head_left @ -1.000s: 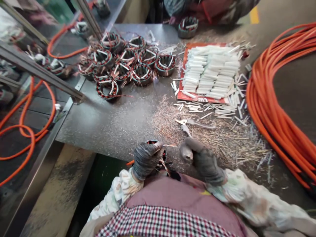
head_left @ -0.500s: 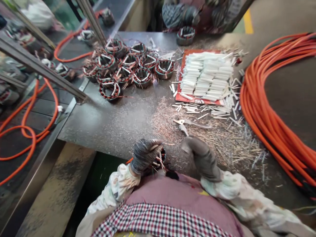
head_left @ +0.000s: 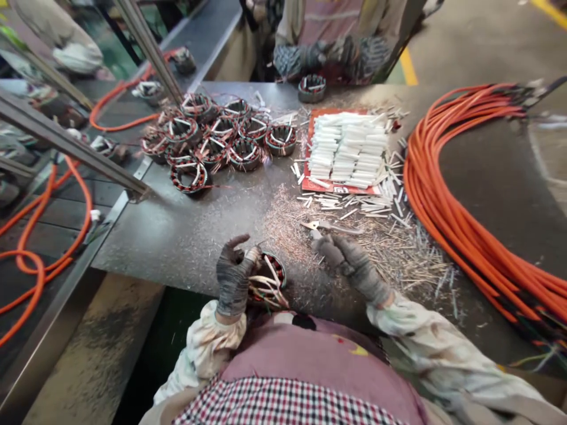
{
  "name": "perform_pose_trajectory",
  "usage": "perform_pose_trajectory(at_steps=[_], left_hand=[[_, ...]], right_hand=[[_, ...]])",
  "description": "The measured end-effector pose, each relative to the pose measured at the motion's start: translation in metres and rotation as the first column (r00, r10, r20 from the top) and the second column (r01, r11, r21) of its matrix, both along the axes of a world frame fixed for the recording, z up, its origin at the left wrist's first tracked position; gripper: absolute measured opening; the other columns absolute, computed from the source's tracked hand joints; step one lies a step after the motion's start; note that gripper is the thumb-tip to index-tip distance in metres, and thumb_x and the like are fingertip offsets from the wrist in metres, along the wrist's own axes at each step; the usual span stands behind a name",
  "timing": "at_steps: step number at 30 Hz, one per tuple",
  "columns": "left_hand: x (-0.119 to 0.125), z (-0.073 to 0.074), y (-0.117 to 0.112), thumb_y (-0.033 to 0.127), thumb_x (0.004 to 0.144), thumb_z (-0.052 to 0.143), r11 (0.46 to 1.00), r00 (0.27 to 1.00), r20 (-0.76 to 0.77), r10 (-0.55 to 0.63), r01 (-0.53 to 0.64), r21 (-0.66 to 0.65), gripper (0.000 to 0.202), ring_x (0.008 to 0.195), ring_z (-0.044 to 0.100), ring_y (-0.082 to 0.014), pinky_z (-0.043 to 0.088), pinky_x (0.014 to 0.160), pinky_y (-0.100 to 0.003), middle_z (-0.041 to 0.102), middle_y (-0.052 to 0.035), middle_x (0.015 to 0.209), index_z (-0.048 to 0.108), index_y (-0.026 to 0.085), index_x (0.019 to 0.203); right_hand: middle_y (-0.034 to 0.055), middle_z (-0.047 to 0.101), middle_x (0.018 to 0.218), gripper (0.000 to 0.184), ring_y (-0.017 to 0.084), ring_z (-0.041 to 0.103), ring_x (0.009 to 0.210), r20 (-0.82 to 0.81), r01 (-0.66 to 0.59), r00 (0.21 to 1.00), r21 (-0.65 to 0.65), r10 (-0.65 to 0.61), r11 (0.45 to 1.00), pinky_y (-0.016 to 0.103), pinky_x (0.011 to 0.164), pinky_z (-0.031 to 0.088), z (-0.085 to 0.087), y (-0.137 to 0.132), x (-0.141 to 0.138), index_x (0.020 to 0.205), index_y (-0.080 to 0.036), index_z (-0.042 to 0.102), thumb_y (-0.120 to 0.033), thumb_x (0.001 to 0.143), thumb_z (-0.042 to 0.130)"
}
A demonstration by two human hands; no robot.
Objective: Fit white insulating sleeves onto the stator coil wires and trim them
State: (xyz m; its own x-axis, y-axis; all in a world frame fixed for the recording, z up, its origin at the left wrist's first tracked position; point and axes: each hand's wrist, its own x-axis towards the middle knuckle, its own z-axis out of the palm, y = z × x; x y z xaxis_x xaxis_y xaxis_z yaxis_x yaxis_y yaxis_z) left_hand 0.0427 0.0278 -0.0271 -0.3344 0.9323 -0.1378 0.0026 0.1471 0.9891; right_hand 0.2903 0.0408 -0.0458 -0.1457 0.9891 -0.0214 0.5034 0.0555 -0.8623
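A wound motor stator (head_left: 269,273) with red and copper windings and loose white strips sits at the near table edge, partly below my hands. My left hand (head_left: 233,274), in a worn grey glove, is beside it with its fingers apart and its thumb at the stator's rim. My right hand (head_left: 349,262), also gloved, is to the right of the stator, its fingertips close together near a pair of metal snips (head_left: 330,227). I cannot tell whether those fingers hold anything small.
A steel worktable (head_left: 168,236) bears a cluster of several stators (head_left: 217,139), a red board (head_left: 341,189) stacked with white strips, and copper and white clippings (head_left: 398,260). An orange cable coil (head_left: 425,177) lies right. A co-worker's gloved hands (head_left: 328,56) are across the table.
My left hand has moved left off the stator and its fingers have spread, showing more of the windings. The view has tilted up, and the table sits higher in the frame.
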Motion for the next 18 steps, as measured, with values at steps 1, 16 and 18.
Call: perform_pose_trajectory(at_steps=[1, 16, 18], left_hand=[[0.003, -0.001, 0.001, 0.035, 0.081, 0.076, 1.0, 0.999, 0.037, 0.019, -0.019, -0.014, 0.041, 0.049, 0.061, -0.0103, 0.052, 0.052, -0.02, 0.059, 0.0094, 0.058, 0.065, 0.017, 0.116], [0.009, 0.015, -0.008, 0.023, 0.095, 0.065, 0.839, 0.262, -0.942, -0.21, 0.543, -0.037, 0.019, 0.107, 0.069, -0.0292, 0.053, 0.102, -0.048, 0.076, -0.0105, 0.112, 0.076, 0.022, 0.112], [0.012, 0.02, 0.001, 0.021, 0.095, 0.064, 0.794, 0.183, -0.944, -0.275, 0.597, -0.116, 0.017, 0.097, 0.07, -0.0281, 0.056, 0.091, -0.044, 0.077, -0.01, 0.105, 0.077, 0.021, 0.106]], right_hand=[[0.0147, 0.071, 0.121, 0.04, 0.036, 0.062, 0.116, 0.049, 0.044, 0.998, 0.033, -0.046, 0.998, 0.059, 0.107, 0.044, -0.005, 0.01, 0.008, 0.114, -0.024, 0.07, -0.057, 0.097, 0.054], [0.0103, 0.071, 0.13, 0.059, 0.026, 0.074, 0.102, -0.369, 0.13, 0.919, -0.051, -0.139, 0.99, 0.047, 0.088, 0.063, -0.024, -0.046, -0.023, 0.158, -0.034, 0.031, -0.057, 0.104, 0.043], [0.0108, 0.068, 0.139, 0.066, 0.028, 0.073, 0.114, -0.47, 0.037, 0.875, -0.173, -0.116, 0.984, 0.047, 0.095, 0.063, -0.014, -0.064, -0.029, 0.157, -0.034, 0.035, -0.053, 0.099, 0.06]])
